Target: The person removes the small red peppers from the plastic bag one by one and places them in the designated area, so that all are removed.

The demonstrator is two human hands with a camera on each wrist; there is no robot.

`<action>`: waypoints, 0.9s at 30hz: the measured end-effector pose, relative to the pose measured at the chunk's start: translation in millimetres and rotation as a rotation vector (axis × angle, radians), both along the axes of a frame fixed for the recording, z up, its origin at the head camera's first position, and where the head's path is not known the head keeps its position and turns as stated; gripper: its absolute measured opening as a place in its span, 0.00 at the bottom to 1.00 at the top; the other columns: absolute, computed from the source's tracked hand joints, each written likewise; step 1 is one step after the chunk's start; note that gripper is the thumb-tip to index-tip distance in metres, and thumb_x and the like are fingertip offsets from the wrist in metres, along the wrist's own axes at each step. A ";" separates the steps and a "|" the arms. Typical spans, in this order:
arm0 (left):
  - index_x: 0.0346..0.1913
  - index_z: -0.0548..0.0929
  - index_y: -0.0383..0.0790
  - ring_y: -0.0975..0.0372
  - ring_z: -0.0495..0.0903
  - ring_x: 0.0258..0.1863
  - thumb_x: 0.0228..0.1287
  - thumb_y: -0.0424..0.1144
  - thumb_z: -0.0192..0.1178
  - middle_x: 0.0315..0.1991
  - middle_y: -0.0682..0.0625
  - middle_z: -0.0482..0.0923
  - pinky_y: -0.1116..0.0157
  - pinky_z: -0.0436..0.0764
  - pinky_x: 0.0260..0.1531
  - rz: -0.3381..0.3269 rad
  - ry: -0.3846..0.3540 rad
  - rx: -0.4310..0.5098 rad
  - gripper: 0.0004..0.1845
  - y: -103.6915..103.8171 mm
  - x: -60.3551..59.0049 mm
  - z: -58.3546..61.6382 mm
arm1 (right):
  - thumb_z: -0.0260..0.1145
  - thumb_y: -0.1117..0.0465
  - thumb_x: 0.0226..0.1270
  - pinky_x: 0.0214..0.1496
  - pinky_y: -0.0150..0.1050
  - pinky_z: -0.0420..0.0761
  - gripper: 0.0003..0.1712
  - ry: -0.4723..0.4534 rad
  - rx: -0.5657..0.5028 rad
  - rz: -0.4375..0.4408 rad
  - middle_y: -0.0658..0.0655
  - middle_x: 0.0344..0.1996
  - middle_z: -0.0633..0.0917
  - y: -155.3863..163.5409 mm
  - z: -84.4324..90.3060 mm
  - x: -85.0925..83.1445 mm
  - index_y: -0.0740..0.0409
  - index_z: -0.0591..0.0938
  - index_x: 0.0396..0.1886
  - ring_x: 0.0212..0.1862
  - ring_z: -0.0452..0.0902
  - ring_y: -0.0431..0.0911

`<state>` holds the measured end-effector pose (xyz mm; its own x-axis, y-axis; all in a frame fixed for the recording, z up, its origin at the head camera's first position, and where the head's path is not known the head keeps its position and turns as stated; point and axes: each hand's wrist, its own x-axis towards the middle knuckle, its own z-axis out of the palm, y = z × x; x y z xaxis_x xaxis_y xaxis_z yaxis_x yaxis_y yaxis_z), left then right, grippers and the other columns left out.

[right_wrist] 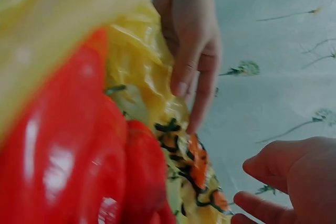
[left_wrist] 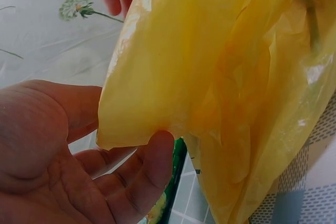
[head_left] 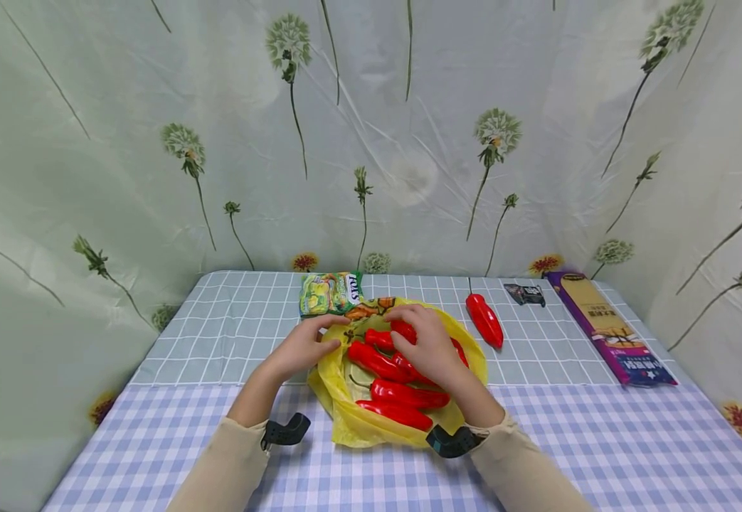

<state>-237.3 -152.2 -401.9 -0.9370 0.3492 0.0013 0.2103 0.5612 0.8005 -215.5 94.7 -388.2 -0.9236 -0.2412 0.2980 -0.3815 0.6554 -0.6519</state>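
A yellow plastic bag [head_left: 345, 419] lies open on the table with several red peppers [head_left: 403, 392] in it. My left hand [head_left: 306, 347] is at the bag's left rim. In the left wrist view its palm [left_wrist: 52, 171] is open and the bag's edge [left_wrist: 173, 93] rests on its fingers, with the thumb apart from the plastic. My right hand [head_left: 425, 341] hovers over the peppers with relaxed fingers that grip nothing. The right wrist view shows the peppers [right_wrist: 68, 145], the left hand [right_wrist: 189, 35] on the bag, and the right hand's fingers [right_wrist: 262, 208] free.
One more red pepper [head_left: 484, 320] lies on the table right of the bag. A green snack packet [head_left: 331, 293] and an orange-and-black printed packet [head_left: 371, 308] sit behind it. A small black packet [head_left: 524, 293] and a long purple box [head_left: 610, 327] lie at the right. Flowered cloth walls surround the table.
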 end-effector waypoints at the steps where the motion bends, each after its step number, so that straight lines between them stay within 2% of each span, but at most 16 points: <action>1: 0.63 0.79 0.43 0.59 0.71 0.28 0.69 0.32 0.59 0.61 0.42 0.78 0.66 0.75 0.28 -0.004 0.003 -0.001 0.21 -0.1 0.0 -0.3 | 0.68 0.63 0.64 0.64 0.54 0.76 0.17 -0.010 0.006 0.011 0.54 0.57 0.82 -1.8 -2.0 0.4 0.51 0.84 0.53 0.63 0.72 0.52; 6: 0.63 0.79 0.43 0.59 0.72 0.30 0.69 0.32 0.59 0.62 0.43 0.78 0.66 0.76 0.29 -0.004 0.005 0.007 0.20 0.3 -0.1 -0.1 | 0.71 0.59 0.64 0.64 0.54 0.77 0.22 -0.079 0.054 0.063 0.56 0.57 0.82 -10.3 -10.7 2.8 0.51 0.82 0.58 0.62 0.73 0.52; 11: 0.63 0.79 0.43 0.59 0.73 0.34 0.69 0.32 0.59 0.62 0.43 0.78 0.66 0.76 0.33 -0.010 0.017 -0.002 0.20 -0.5 -0.8 -0.6 | 0.72 0.55 0.63 0.60 0.49 0.80 0.28 -0.135 0.115 0.090 0.54 0.57 0.82 -17.2 -16.4 5.8 0.49 0.79 0.63 0.57 0.76 0.49; 15: 0.63 0.80 0.44 0.58 0.74 0.37 0.69 0.33 0.59 0.62 0.44 0.79 0.65 0.77 0.36 -0.002 0.016 -0.013 0.20 0.3 -0.2 0.1 | 0.72 0.53 0.63 0.58 0.47 0.81 0.29 -0.138 0.162 0.099 0.52 0.55 0.82 -20.3 -20.3 7.3 0.49 0.79 0.64 0.54 0.78 0.47; 23: 0.63 0.79 0.43 0.58 0.72 0.33 0.69 0.33 0.59 0.62 0.43 0.78 0.64 0.76 0.34 -0.002 0.006 -0.012 0.20 0.6 1.3 0.3 | 0.72 0.52 0.62 0.61 0.50 0.79 0.28 -0.114 0.249 0.103 0.51 0.57 0.84 -23.2 -29.0 6.7 0.47 0.79 0.63 0.57 0.76 0.48; 27: 0.63 0.79 0.43 0.58 0.72 0.35 0.69 0.33 0.59 0.63 0.43 0.78 0.64 0.76 0.35 -0.010 0.020 -0.018 0.20 0.7 0.1 -0.4 | 0.73 0.51 0.62 0.61 0.50 0.79 0.28 -0.096 0.276 0.092 0.50 0.56 0.84 -23.8 -30.1 6.3 0.45 0.80 0.62 0.58 0.75 0.49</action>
<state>-237.3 -151.5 -402.3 -0.9334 0.3586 0.0135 0.2315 0.5731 0.7861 -209.2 70.9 -418.3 -0.9148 -0.3851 0.1214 -0.3927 0.7784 -0.4898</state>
